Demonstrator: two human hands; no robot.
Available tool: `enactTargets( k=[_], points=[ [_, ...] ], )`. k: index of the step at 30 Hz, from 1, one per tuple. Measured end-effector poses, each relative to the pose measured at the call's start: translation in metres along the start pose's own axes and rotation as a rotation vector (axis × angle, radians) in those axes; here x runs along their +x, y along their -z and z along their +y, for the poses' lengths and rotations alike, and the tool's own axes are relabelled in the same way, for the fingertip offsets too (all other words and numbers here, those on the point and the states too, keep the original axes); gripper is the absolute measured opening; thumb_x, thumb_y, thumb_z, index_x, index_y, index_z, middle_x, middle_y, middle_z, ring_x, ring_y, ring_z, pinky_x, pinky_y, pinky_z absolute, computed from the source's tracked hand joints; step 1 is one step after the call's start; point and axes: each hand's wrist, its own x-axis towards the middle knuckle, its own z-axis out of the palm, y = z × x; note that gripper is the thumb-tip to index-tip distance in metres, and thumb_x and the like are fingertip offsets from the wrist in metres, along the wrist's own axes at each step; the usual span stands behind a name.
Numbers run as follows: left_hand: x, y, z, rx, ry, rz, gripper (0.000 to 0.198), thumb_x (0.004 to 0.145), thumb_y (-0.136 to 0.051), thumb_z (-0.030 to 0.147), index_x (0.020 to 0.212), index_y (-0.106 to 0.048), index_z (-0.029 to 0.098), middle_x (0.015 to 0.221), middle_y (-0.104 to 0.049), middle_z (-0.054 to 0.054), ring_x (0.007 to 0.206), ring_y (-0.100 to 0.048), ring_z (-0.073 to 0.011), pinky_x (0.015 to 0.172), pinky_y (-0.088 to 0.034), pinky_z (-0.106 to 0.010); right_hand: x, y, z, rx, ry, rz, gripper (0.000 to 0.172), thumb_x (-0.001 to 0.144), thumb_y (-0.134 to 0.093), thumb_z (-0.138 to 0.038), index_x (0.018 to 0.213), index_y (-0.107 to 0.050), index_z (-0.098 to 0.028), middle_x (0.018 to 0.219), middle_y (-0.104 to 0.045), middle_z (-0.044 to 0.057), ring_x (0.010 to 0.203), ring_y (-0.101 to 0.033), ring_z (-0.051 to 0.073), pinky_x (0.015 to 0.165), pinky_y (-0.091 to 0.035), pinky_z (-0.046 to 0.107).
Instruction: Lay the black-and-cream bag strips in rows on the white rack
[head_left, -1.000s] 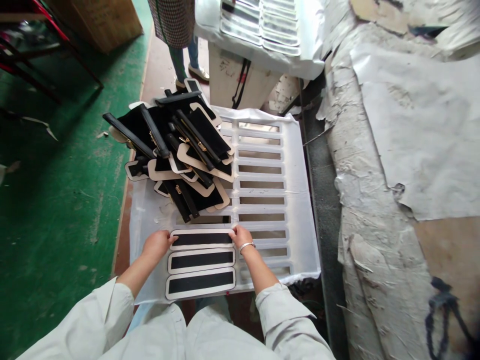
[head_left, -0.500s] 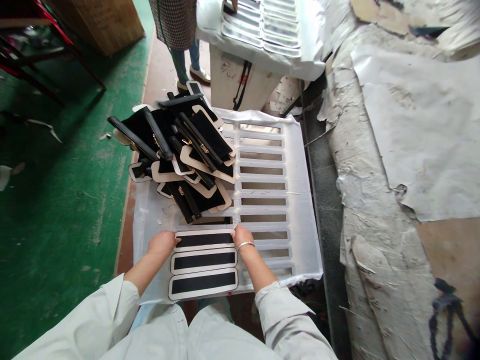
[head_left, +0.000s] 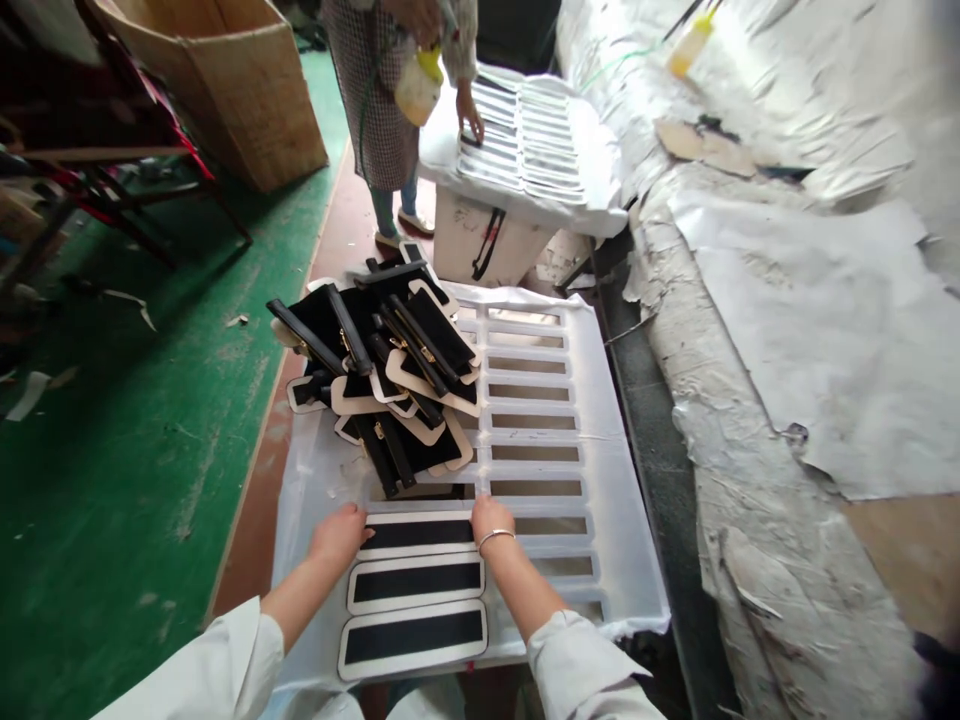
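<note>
A white slotted template board lies in front of me. My left hand and my right hand press the two ends of a black strip with a cream border, which sits in a slot of the board. Both hands have curled fingers resting on the strip's ends. Two more such strips fill the slots nearer me. A pile of black and cream pieces with dark handles lies on the board's far left part.
Another person stands beyond, one hand on a second white slotted board, holding a yellow-capped bottle. A paper-crusted bench runs along the right. Green floor and a cardboard box lie to the left.
The view has tilted up, showing the other person and the far board. My hands stay on the ends of the same strip.
</note>
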Motion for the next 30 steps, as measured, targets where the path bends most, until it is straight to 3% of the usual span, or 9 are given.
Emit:
enactTargets(
  k=[6, 9, 12, 16, 20, 22, 25, 27, 30],
  points=[
    [-0.003, -0.011, 0.006, 0.124, -0.372, 0.035, 0.051, 0.079, -0.032, -0.001, 0.121, -0.055, 0.014, 0.118, -0.054, -0.015, 0.106, -0.051, -0.0287, 0.086, -0.044, -0.040, 0.016, 0.028, -0.039, 0.365, 0.141, 0.091, 0.028, 0.070, -0.070, -0.025, 0.094, -0.058, -0.017, 0.091, -0.068, 0.011, 0.092, -0.064, 0.026, 0.083, -0.048, 0.042],
    [0.001, -0.017, 0.003, -0.014, -0.322, 0.026, 0.046, 0.079, -0.038, 0.004, 0.120, -0.056, 0.016, 0.118, -0.053, -0.015, 0.108, -0.051, -0.0281, 0.089, -0.043, -0.040, 0.033, 0.038, -0.083, 0.605, 0.169, 0.154, 0.046, 0.079, -0.059, -0.041, 0.117, -0.046, -0.020, 0.107, -0.063, 0.010, 0.081, -0.065, 0.018, 0.064, -0.053, 0.030],
    [0.008, -0.014, -0.008, -0.252, -0.265, 0.138, 0.042, 0.080, -0.046, 0.016, 0.121, -0.053, 0.015, 0.123, -0.049, -0.015, 0.109, -0.052, -0.0255, 0.094, -0.042, -0.037, 0.053, 0.051, -0.118, 0.767, 0.179, 0.211, 0.048, 0.079, -0.055, -0.047, 0.119, -0.044, -0.021, 0.112, -0.060, 0.009, 0.078, -0.063, 0.016, 0.054, -0.051, 0.026],
    [0.017, 0.019, -0.028, -0.618, -0.282, 0.387, 0.045, 0.082, -0.047, 0.038, 0.120, -0.050, 0.014, 0.116, -0.050, -0.015, 0.088, -0.058, -0.0211, 0.079, -0.049, -0.035, 0.058, 0.069, -0.125, 0.887, 0.238, 0.238, 0.033, 0.074, -0.060, -0.044, 0.098, -0.054, -0.021, 0.089, -0.063, 0.004, 0.071, -0.060, 0.016, 0.053, -0.048, 0.026],
    [0.026, 0.075, -0.034, -0.910, -0.179, 0.546, 0.059, 0.074, -0.056, 0.053, 0.120, -0.048, 0.015, 0.119, -0.049, -0.013, 0.089, -0.057, -0.0212, 0.073, -0.050, -0.034, 0.025, 0.076, -0.100, 0.977, 0.284, 0.224, 0.028, 0.070, -0.062, -0.043, 0.086, -0.051, -0.022, 0.067, -0.054, -0.002, 0.050, -0.050, 0.012, 0.045, -0.041, 0.025],
    [0.028, 0.099, -0.027, -1.147, -0.119, 0.432, 0.067, 0.070, -0.061, 0.057, 0.122, -0.046, 0.017, 0.122, -0.048, -0.013, 0.092, -0.057, -0.0220, 0.075, -0.052, -0.036, 0.000, 0.074, -0.087, 1.011, 0.298, 0.192, 0.029, 0.069, -0.062, -0.044, 0.084, -0.048, -0.023, 0.061, -0.050, -0.005, 0.044, -0.045, 0.010, 0.042, -0.038, 0.025],
    [0.025, 0.122, -0.011, -1.595, -0.104, 0.122, 0.075, 0.071, -0.065, 0.056, 0.133, -0.031, 0.028, 0.132, -0.042, -0.012, 0.093, -0.060, -0.0216, 0.073, -0.054, -0.037, -0.041, 0.063, -0.069, 1.018, 0.367, 0.135, 0.027, 0.071, -0.063, -0.041, 0.085, -0.049, -0.024, 0.061, -0.049, -0.006, 0.046, -0.045, 0.011, 0.045, -0.038, 0.025],
    [0.021, 0.128, 0.000, -1.804, -0.131, -0.050, 0.069, 0.076, -0.062, 0.054, 0.132, -0.029, 0.033, 0.131, -0.043, -0.011, 0.088, -0.063, -0.0209, 0.074, -0.054, -0.039, -0.068, 0.055, -0.062, 0.919, 0.461, 0.183, 0.020, 0.074, -0.062, -0.035, 0.087, -0.051, -0.024, 0.068, -0.051, -0.004, 0.056, -0.048, 0.012, 0.053, -0.042, 0.026],
    [0.015, 0.125, 0.014, -1.927, -0.014, -0.235, 0.049, 0.082, -0.053, 0.056, 0.116, -0.045, 0.022, 0.110, -0.055, -0.011, 0.080, -0.063, -0.0204, 0.073, -0.054, -0.038, -0.106, 0.043, -0.057, 0.601, 0.620, 0.314, 0.009, 0.081, -0.054, -0.026, 0.090, -0.055, -0.024, 0.083, -0.055, 0.002, 0.075, -0.052, 0.017, 0.069, -0.044, 0.030]
  ],
)
